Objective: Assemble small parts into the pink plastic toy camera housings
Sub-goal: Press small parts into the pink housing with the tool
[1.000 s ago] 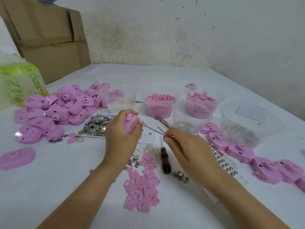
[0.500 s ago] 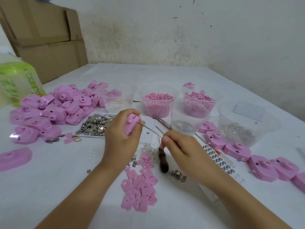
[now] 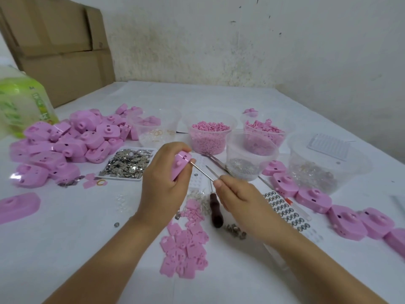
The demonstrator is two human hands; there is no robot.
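Observation:
My left hand (image 3: 164, 185) grips a pink camera housing (image 3: 180, 164) above the table's middle, tilted on edge. My right hand (image 3: 238, 198) pinches metal tweezers (image 3: 202, 172) whose tips touch the housing's right edge. A heap of pink housings (image 3: 63, 145) lies at the left. A row of housings (image 3: 315, 199) runs along the right. Flat pink plates (image 3: 184, 249) lie in a pile below my hands. A tray of small silver parts (image 3: 127, 164) sits left of the held housing.
Clear tubs hold pink pellets (image 3: 209, 137), pink pieces (image 3: 263, 132), silver bits (image 3: 247, 163) and clear parts (image 3: 324, 165). A dark-handled awl (image 3: 215, 212) and a sticker strip (image 3: 285, 210) lie near my right hand. Cardboard boxes (image 3: 59, 47) and a green bag (image 3: 19, 104) stand at back left.
Both hands stay together on the housing and tweezers; the tweezers remain at the housing's right edge. Only the head camera shifted slightly.

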